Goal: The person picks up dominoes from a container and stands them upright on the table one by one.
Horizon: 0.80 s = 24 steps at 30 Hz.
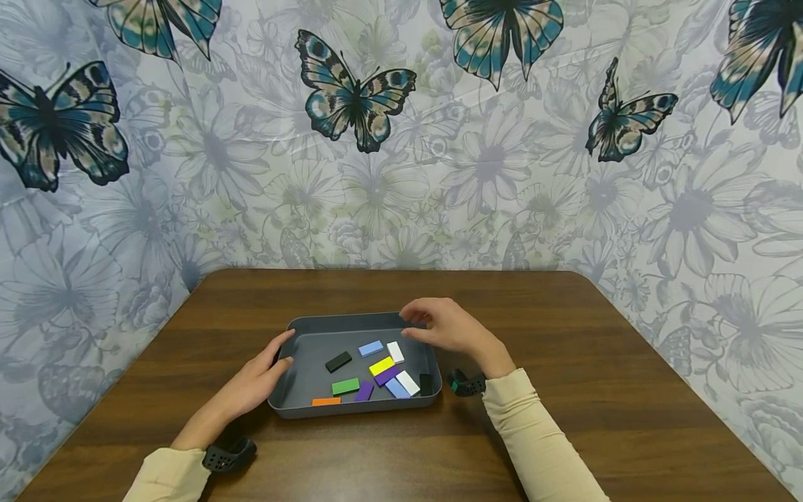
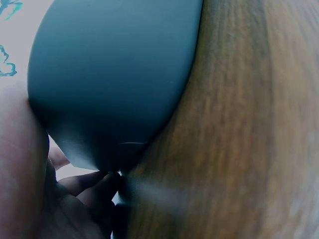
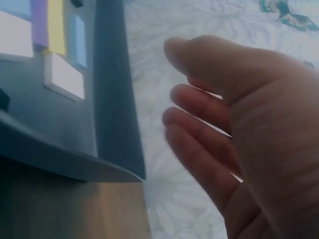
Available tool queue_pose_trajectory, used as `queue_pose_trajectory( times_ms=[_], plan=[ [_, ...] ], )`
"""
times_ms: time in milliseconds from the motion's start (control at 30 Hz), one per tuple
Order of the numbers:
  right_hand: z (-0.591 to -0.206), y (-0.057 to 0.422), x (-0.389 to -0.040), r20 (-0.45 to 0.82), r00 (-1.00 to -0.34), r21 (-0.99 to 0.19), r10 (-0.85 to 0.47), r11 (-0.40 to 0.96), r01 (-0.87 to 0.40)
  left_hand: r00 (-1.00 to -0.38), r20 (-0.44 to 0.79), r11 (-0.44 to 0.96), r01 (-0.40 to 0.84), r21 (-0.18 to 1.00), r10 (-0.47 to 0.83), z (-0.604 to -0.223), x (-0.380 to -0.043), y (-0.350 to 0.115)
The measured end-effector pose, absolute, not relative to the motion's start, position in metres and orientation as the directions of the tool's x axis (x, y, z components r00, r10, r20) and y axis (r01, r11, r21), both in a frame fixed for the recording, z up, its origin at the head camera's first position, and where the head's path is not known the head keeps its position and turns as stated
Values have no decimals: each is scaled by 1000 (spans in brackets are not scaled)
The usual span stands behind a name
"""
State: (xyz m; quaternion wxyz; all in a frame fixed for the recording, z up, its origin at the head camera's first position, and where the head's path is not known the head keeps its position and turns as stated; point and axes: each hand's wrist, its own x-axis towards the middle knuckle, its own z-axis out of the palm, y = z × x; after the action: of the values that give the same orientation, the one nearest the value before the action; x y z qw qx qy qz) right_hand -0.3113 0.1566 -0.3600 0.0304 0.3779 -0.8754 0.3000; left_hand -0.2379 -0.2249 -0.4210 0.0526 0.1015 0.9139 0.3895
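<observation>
A grey tray (image 1: 307,348) lies on the wooden table with several small rectangular blocks in it. My left hand (image 1: 257,380) grips the tray's left side, thumb over the rim; in the left wrist view its fingers (image 2: 94,191) meet the tray's outer wall. Over the back right corner hovers my right hand (image 1: 448,328), fingers loosely bent and holding nothing. Nearest to it are a white block (image 1: 395,352) and a blue block (image 1: 371,348). A yellow block (image 1: 381,366) leans against a purple block (image 1: 386,376); the green block (image 1: 346,386) and orange block (image 1: 326,401) lie toward the front.
Also in the tray are a black block (image 1: 338,362) on the left and another black block (image 1: 426,384) at the right wall. A second white block (image 1: 408,383) sits beside a light blue block (image 1: 396,388). Behind the table (image 1: 533,307) hangs a butterfly-print cloth (image 1: 489,174).
</observation>
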Motion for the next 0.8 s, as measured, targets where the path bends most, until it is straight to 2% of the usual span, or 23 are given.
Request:
queue_pose_trajectory(
  times_ms=[200,500,800],
  plan=[
    [-368,147,-309,224,-680,-477,-699,529,-701,-974,-21,675,142,724,227,-421,-238,-225],
    [-378,140,-305,100,-679,-489,-728,558,-671,-974,-24,676,139,724,227,-421,-237,-224],
    [-390,132,-305,98,-660,-407,-745,575,-709,-973,-32,682,136,718,228,-421,-239,-225]
  ],
)
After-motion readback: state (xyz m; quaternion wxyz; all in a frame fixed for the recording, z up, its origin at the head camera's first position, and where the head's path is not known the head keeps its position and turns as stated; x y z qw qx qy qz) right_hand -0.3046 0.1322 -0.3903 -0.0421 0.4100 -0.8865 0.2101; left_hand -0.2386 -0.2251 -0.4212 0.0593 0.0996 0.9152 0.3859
